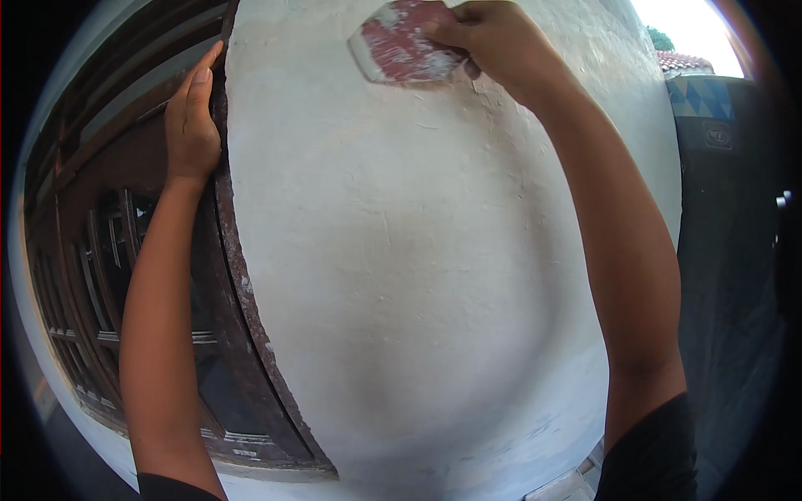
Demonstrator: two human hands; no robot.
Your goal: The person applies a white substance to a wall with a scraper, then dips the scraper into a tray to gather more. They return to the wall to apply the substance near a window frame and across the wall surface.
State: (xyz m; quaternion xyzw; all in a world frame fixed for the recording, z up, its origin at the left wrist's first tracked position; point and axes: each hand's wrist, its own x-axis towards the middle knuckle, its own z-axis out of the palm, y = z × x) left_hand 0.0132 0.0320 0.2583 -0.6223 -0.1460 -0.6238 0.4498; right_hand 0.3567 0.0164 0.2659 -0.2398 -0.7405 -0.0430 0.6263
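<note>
Putty knife (401, 46), its reddish blade smeared with white filler, lies flat against the white wall (418, 250) near the top of the view. The right hand (493, 42) has its grip clamped on the blade's upper end, fingers pressing it to the plaster. The left hand (192, 117) rests with fingers stretched out, its grip apart, along the wall's edge where this meets the dark wooden window frame (242, 275). The step in hand looks like skimming filler over the rough patch beside the blade. A further stroke would likely call for even pressure, a shallow blade angle, and the left hand bracing the body.
</note>
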